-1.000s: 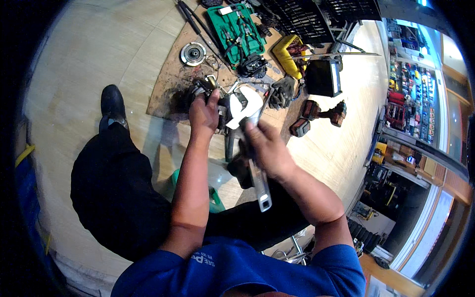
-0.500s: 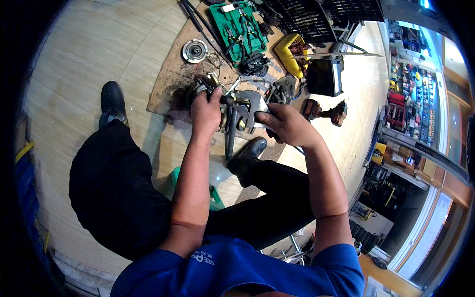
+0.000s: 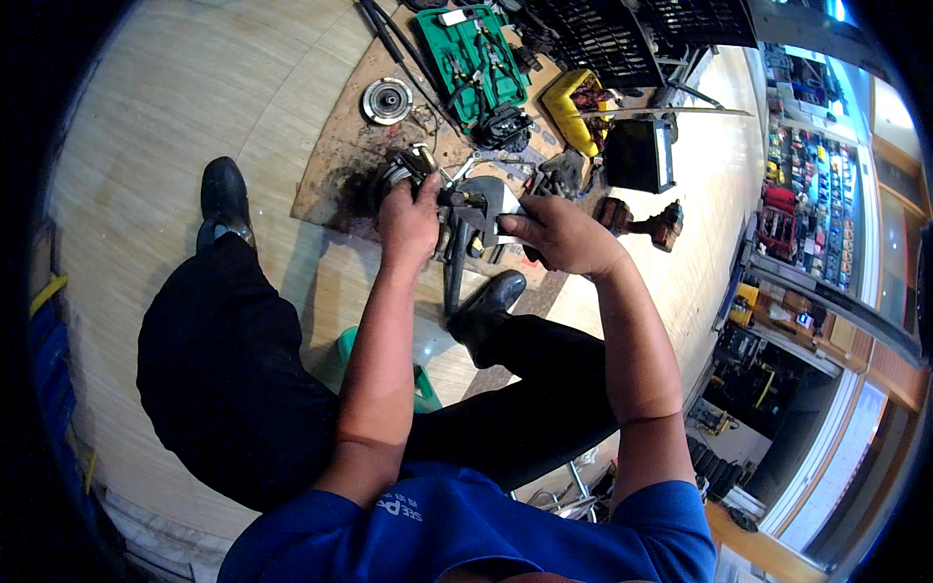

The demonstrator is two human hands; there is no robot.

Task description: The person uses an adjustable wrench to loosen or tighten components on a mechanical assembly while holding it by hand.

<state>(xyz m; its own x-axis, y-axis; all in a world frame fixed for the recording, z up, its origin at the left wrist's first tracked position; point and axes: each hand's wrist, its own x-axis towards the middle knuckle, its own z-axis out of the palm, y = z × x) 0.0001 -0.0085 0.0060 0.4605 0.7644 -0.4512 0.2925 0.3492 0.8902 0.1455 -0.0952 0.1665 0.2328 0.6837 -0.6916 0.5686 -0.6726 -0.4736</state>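
Note:
My left hand (image 3: 408,222) has its fingers closed on a dark, greasy metal part (image 3: 393,176) with a rounded body; the hand hides much of it. To the right, my right hand (image 3: 566,235) pinches a thin flat sheet, white and grey (image 3: 507,212), thumb on top. Between the hands are a flat grey piece (image 3: 476,187) and a dark bar-like tool (image 3: 455,267) pointing back toward me. What supports these two cannot be made out. A work glove (image 3: 561,175) lies just beyond my right hand.
A stained cardboard sheet (image 3: 326,175) holds a round metal disc (image 3: 387,101), a green tool case (image 3: 471,60) with pliers and a yellow container (image 3: 571,107). Rightward are a black box (image 3: 637,155) and a cordless power tool (image 3: 651,222). A green object (image 3: 425,389) sits below my forearms.
Both hands keep their holds. The right hand and its sheet have shifted very slightly; the whole view has also moved a little.

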